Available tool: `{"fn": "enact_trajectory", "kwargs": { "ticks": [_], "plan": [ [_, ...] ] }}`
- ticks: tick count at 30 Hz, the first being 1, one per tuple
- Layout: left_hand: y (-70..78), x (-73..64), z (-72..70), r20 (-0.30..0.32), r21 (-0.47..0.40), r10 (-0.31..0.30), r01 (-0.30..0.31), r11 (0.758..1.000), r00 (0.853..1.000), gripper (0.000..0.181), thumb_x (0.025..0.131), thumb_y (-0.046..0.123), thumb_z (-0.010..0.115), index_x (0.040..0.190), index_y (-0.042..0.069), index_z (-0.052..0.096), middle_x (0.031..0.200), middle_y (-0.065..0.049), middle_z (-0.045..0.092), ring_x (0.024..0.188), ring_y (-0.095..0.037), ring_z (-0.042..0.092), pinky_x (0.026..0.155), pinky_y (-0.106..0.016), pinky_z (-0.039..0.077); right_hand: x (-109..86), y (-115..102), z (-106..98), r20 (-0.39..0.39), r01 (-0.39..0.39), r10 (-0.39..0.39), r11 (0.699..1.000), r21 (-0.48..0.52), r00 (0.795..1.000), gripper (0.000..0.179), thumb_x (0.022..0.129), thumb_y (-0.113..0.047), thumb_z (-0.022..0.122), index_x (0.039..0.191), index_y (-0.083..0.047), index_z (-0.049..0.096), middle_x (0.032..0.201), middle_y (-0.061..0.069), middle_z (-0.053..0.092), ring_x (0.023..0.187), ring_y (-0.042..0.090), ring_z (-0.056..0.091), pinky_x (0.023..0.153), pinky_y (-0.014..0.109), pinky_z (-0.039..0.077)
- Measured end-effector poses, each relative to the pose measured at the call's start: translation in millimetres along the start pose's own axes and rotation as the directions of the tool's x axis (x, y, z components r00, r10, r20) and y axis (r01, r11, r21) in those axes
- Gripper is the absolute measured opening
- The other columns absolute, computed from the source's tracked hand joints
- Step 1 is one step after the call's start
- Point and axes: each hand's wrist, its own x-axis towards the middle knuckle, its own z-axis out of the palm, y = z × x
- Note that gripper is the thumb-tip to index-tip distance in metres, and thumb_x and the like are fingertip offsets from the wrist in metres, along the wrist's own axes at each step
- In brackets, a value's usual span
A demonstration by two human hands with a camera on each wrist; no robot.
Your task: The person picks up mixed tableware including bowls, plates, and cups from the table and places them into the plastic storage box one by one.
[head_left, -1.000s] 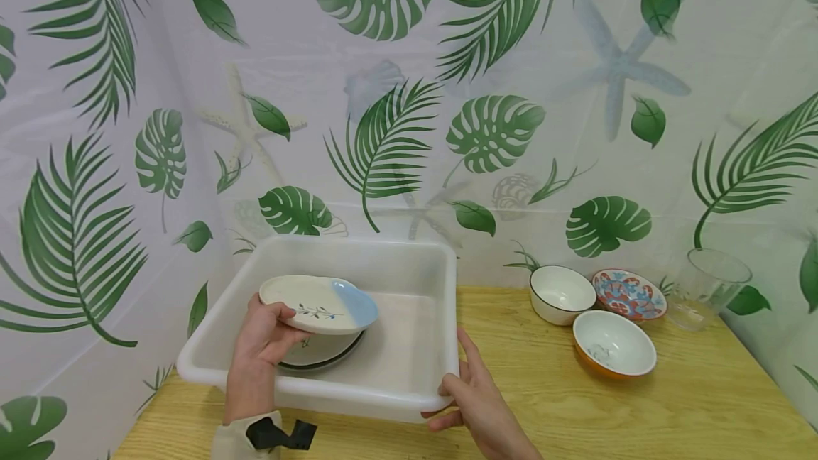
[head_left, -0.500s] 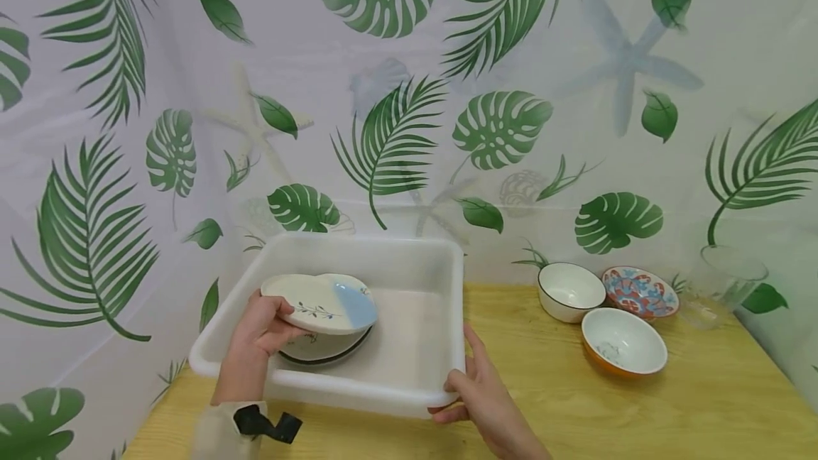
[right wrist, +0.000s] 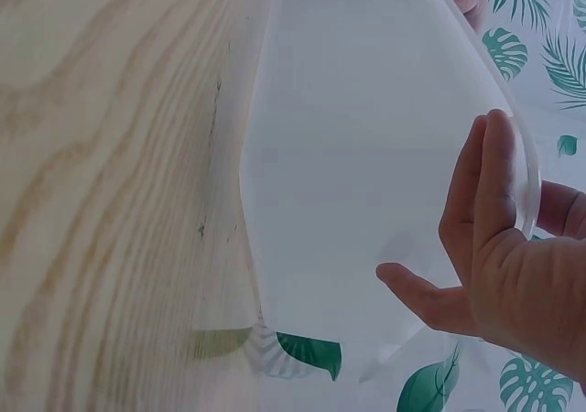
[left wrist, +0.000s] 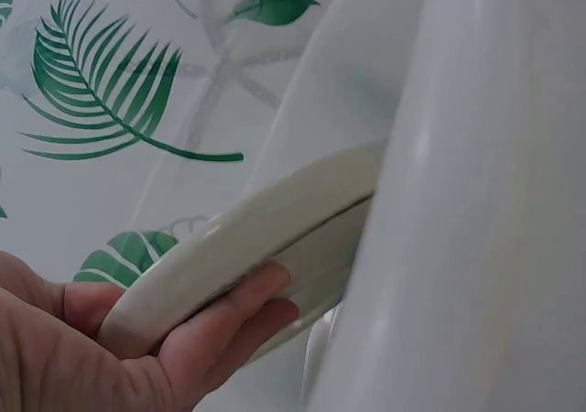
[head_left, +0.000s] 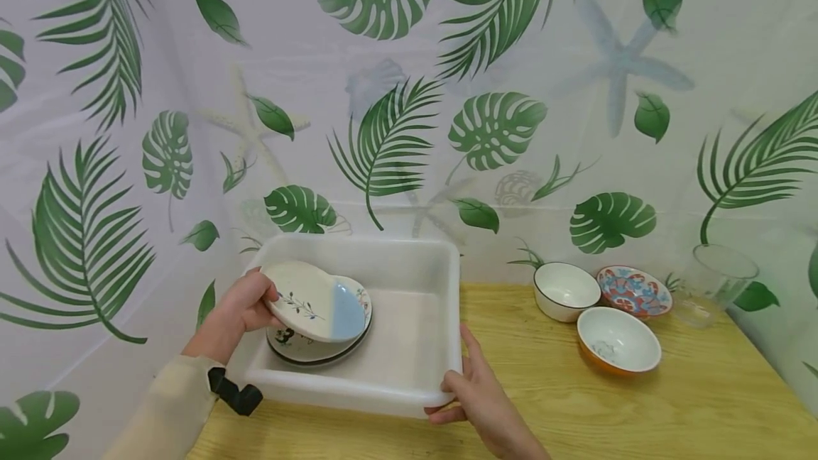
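My left hand point(head_left: 239, 309) pinches the left edge of a cream oval plate point(head_left: 303, 293) with a blue end and a painted sprig. In the left wrist view the thumb is behind the plate point(left wrist: 247, 233) and the fingers lie along its underside. Tilted, it overlaps a round, dark-rimmed patterned plate point(head_left: 313, 352) inside a white plastic tub point(head_left: 409, 336). My right hand point(head_left: 476, 392) grips the tub's front right corner. Seen from the right wrist, its fingers spread on the outer wall point(right wrist: 366, 156) while the thumb is partly hidden at the rim.
Right of the tub on the wooden table point(head_left: 537, 389) stand a white dark-rimmed bowl point(head_left: 565, 293), a red and blue patterned bowl point(head_left: 633, 291), an orange-sided bowl point(head_left: 618, 341) and a clear glass container point(head_left: 716, 282). A leaf-print sheet point(head_left: 409, 91) hangs behind.
My left hand has shifted left and slightly up, tipping the oval plate down to the right. More of the patterned plate beneath shows. The right hand keeps its hold on the tub.
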Motion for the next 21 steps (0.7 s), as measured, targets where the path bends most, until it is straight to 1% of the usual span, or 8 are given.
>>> {"fn": "enact_trajectory", "kwargs": {
  "ticks": [5,7,9,11,14,17,19,21],
  "plan": [
    [9.3,12.2,-12.3,-0.035,0.155,-0.032,0.037,0.987,0.999,0.096,0.078,-0.014,0.026,0.159,0.021,-0.010,0.148,-0.030,0.022,0.124,-0.043,0.038,0.103,-0.072,0.031,-0.1,1,0,0.000,-0.002,0.002,1.000,0.005,1.000,0.096,0.085,0.001,0.046,0.159,-0.017,-0.012,0.142,0.034,0.037,0.073,0.030,0.069,0.065,0.042,0.060],
    [11.0,17.9,-18.7,-0.043,0.222,-0.041,0.050,0.974,0.998,0.096,0.077,-0.015,0.027,0.160,0.019,-0.006,0.141,-0.029,0.030,0.115,-0.039,0.045,0.099,-0.067,0.039,-0.1,2,0,0.005,-0.006,0.006,1.000,0.010,1.000,0.096,0.085,0.002,0.046,0.159,-0.018,-0.012,0.142,0.034,0.036,0.074,0.030,0.069,0.065,0.042,0.060],
    [12.6,24.0,-24.3,-0.045,0.290,-0.049,0.060,0.955,0.998,0.096,0.076,-0.016,0.028,0.160,0.018,-0.004,0.132,-0.026,0.038,0.106,-0.035,0.050,0.092,-0.060,0.047,-0.1,2,0,0.009,-0.005,0.005,1.000,0.011,1.000,0.096,0.085,0.002,0.046,0.159,-0.018,-0.012,0.142,0.034,0.036,0.074,0.030,0.069,0.065,0.042,0.060],
    [14.1,30.5,-28.8,-0.048,0.362,-0.050,0.064,0.930,0.998,0.097,0.074,-0.017,0.028,0.160,0.016,-0.001,0.123,-0.024,0.045,0.097,-0.031,0.054,0.083,-0.053,0.052,0.0,2,-1,0.007,-0.007,0.007,1.000,0.011,1.000,0.096,0.084,0.001,0.046,0.159,-0.018,-0.011,0.142,0.034,0.036,0.074,0.030,0.069,0.066,0.042,0.060],
    [17.3,38.9,-34.5,-0.059,0.465,-0.044,0.066,0.883,0.997,0.093,0.074,-0.015,0.028,0.160,0.010,0.005,0.109,-0.020,0.052,0.088,-0.028,0.057,0.073,-0.044,0.054,0.0,2,-2,0.003,-0.008,0.008,1.000,0.011,1.000,0.096,0.084,0.001,0.047,0.159,-0.019,-0.011,0.141,0.035,0.037,0.074,0.030,0.069,0.066,0.041,0.060],
    [18.4,44.9,-39.2,-0.070,0.543,-0.061,0.089,0.835,0.996,0.082,0.077,-0.011,0.027,0.156,0.003,0.012,0.103,-0.018,0.054,0.084,-0.026,0.060,0.071,-0.043,0.056,0.5,3,-2,0.001,-0.016,0.016,1.000,0.013,1.000,0.097,0.083,0.001,0.047,0.159,-0.019,-0.009,0.141,0.034,0.037,0.074,0.030,0.069,0.065,0.041,0.060],
    [18.1,47.2,-41.9,-0.082,0.586,-0.075,0.109,0.803,0.994,0.071,0.082,-0.008,0.027,0.152,-0.001,0.017,0.100,-0.018,0.056,0.082,-0.026,0.061,0.071,-0.043,0.057,0.8,4,-1,0.004,-0.024,0.024,1.000,0.013,1.000,0.097,0.083,0.001,0.047,0.159,-0.019,-0.009,0.142,0.034,0.036,0.074,0.030,0.070,0.065,0.040,0.060],
    [17.4,48.2,-43.4,-0.094,0.635,-0.086,0.127,0.762,0.992,0.060,0.087,-0.006,0.028,0.146,-0.006,0.024,0.098,-0.018,0.057,0.080,-0.025,0.063,0.070,-0.042,0.058,1.0,5,0,0.006,-0.032,0.032,0.999,0.011,0.999,0.096,0.083,0.002,0.047,0.159,-0.019,-0.009,0.143,0.034,0.035,0.074,0.031,0.070,0.065,0.041,0.060]
  ]
}}
